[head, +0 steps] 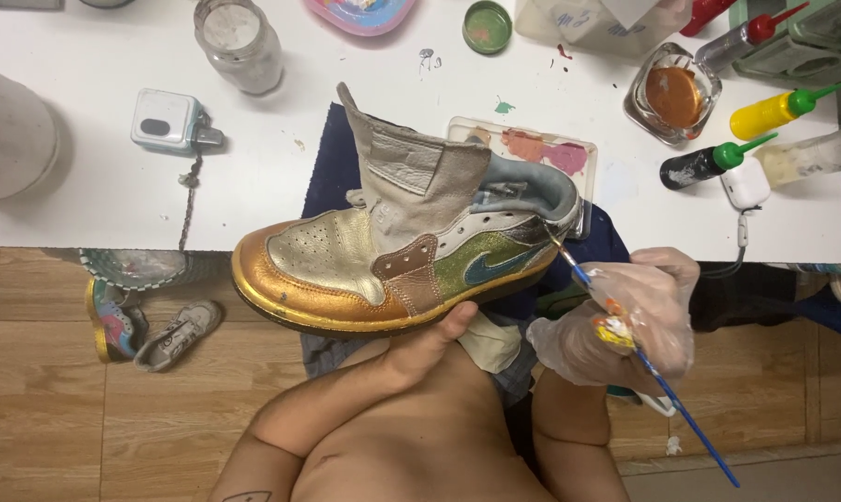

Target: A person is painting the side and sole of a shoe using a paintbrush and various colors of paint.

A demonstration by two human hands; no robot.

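A high-top sneaker (pixel 383 256) painted gold, silver, bronze and green lies on its side in front of me, toe to the left. My left hand (pixel 439 335) grips it from below at the sole. My right hand (pixel 629 321), in a clear plastic glove, holds a thin blue paintbrush (pixel 662 381); the brush tip touches the sneaker's heel. Paint smears show on the glove.
A white table (pixel 95 186) carries a clear paint palette (pixel 541 149), a glass jar (pixel 239 42), a glass dish of brown paint (pixel 673 93), squeeze bottles (pixel 778 107), a green lid (pixel 487 25) and a small grey device (pixel 165 121). Two small shoes (pixel 151 325) lie on the wooden floor.
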